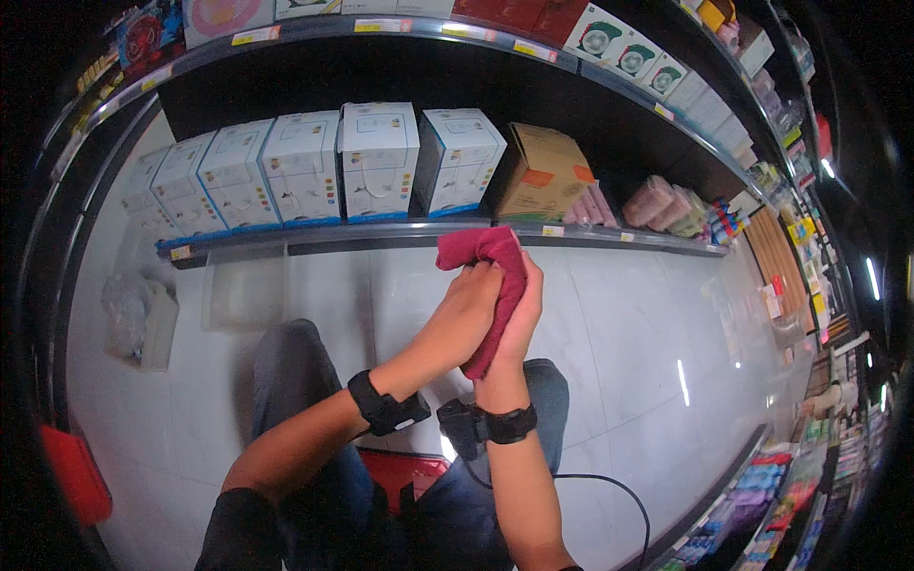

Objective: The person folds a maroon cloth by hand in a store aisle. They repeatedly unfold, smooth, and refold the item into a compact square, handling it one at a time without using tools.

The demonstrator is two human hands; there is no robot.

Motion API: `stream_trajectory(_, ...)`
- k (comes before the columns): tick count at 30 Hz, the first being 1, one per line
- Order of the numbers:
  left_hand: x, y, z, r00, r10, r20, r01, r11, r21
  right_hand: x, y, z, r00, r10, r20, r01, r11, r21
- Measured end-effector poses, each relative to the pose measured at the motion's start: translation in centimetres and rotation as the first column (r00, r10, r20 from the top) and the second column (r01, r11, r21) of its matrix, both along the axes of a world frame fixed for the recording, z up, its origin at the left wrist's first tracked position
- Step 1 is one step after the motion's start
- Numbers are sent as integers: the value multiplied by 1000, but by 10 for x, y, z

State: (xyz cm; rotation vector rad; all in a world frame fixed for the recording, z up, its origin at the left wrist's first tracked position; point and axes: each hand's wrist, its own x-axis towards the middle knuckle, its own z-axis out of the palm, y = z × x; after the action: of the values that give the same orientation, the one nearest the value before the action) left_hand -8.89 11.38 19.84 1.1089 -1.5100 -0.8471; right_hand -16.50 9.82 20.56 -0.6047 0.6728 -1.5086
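Observation:
A dark red cloth (504,314), folded into a thick strip, is held between my two hands above the floor. My left hand (468,303) presses on it from the left with curled fingers; its fingertips are partly hidden in the folds. From the right, my right hand (525,307) supports the cloth along its palm, and the cloth's upper end flops over to the left. Just beyond the cloth runs the front edge of the bottom shelf (421,230). White cartons with rope handles (379,164) stand in a row on that shelf.
An opened brown cardboard box (546,178) and plastic-wrapped pink packs (650,202) share the bottom shelf. On the tiled floor at left are a clear plastic tray (246,289) and a white bin (158,328) beside plastic wrap. A black cable (628,491) trails from my right wrist strap.

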Motion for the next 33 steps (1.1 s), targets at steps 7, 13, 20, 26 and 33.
stream_trajectory(7,2,-7,-3,989,-40,-143,62,986,153,2,-2,-3,1000,-22,-14,22,999,27)
stream_trajectory(13,6,-5,-4,992,-15,-123,34,987,155,3,-3,-9,1000,16,-1,-16,999,46)
stream_trajectory(20,12,3,0,1000,-24,-6,25,992,121,2,-2,-12,999,38,-3,-37,998,59)
stream_trajectory(26,16,5,-1,999,-24,22,21,992,126,7,5,-7,1000,28,-5,-28,993,116)
stream_trajectory(33,11,9,5,996,68,50,-73,991,109,1,4,-8,992,69,101,-78,993,86)
